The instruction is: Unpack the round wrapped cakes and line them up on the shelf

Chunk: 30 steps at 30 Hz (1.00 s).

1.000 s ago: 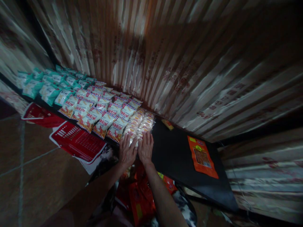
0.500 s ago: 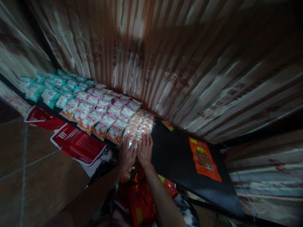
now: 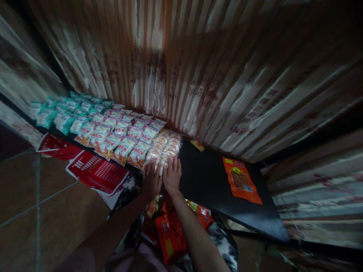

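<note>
Two rows of small clear-wrapped snack packs (image 3: 161,145) run from back to front on a black shelf (image 3: 204,181). My left hand (image 3: 152,180) rests on the front end of the left row, its fingers stretched forward. Beside it, my right hand (image 3: 171,176) lies over the front of the right row with fingers extended and slightly apart. Both hands touch the wrappers without gripping them, and hide part of the front packs. Immediately left stand rows of white snack bags (image 3: 121,145) with striped edges.
Teal snack bags (image 3: 64,119) fill the far left. A small yellow packet (image 3: 197,145) and an orange pouch (image 3: 242,180) lie right on the shelf. Red baskets (image 3: 98,170) sit below left; orange packages (image 3: 170,238) are beneath my arms. Pleated curtain (image 3: 181,75) hangs behind.
The camera view has shifted slightly, so the shelf appears a little differently placed. My hands stay on the front of the clear-wrapped rows, with little visible movement against them.
</note>
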{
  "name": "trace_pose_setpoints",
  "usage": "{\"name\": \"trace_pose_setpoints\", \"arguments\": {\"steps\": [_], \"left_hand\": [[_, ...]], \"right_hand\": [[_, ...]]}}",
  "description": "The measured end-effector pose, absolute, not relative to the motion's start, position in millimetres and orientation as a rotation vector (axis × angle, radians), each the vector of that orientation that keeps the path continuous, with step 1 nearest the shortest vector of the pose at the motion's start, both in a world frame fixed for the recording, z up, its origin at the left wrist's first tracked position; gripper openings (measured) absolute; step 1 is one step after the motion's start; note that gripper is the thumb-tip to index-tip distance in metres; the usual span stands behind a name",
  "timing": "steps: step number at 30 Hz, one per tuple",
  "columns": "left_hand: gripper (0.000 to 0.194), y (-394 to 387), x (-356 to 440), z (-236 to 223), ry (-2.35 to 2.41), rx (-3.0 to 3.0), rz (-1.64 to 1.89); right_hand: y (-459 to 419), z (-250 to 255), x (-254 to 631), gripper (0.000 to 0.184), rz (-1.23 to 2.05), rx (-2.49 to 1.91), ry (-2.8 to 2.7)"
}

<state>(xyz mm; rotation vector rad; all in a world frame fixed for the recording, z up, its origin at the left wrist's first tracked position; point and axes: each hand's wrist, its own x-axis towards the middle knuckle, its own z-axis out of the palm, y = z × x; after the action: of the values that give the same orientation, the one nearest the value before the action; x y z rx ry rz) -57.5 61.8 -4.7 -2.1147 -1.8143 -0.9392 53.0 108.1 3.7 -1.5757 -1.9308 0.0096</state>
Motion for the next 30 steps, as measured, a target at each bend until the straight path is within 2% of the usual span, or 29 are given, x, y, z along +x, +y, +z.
{"name": "trace_pose_setpoints", "arguments": {"steps": [6,15,19,25,30], "left_hand": [[0.05,61.1,-58.4,-2.2,-1.833,-2.136,-0.878],[0.052,43.8,-66.1,-8.7,-1.713,-2.215,-1.105],[0.048,21.5,-67.5,-33.0,-1.547,-2.41,-1.193],[0.044,-20.5,-56.1,-69.8,-1.538,-2.838,-1.032],[0.043,-30.1,-51.4,-82.8,-1.93,-3.007,-1.031]], "right_hand": [[108.7,9.5,52.1,0.051,0.114,-1.603,-1.935],[72.6,33.8,56.6,0.05,0.204,-1.507,-1.651],[37.0,20.7,55.6,0.04,0.278,-1.308,-1.673],[-6.8,-17.0,54.1,0.035,0.432,-1.273,-1.785],[-19.3,-43.6,59.3,0.034,0.711,-1.539,-1.998]]}}
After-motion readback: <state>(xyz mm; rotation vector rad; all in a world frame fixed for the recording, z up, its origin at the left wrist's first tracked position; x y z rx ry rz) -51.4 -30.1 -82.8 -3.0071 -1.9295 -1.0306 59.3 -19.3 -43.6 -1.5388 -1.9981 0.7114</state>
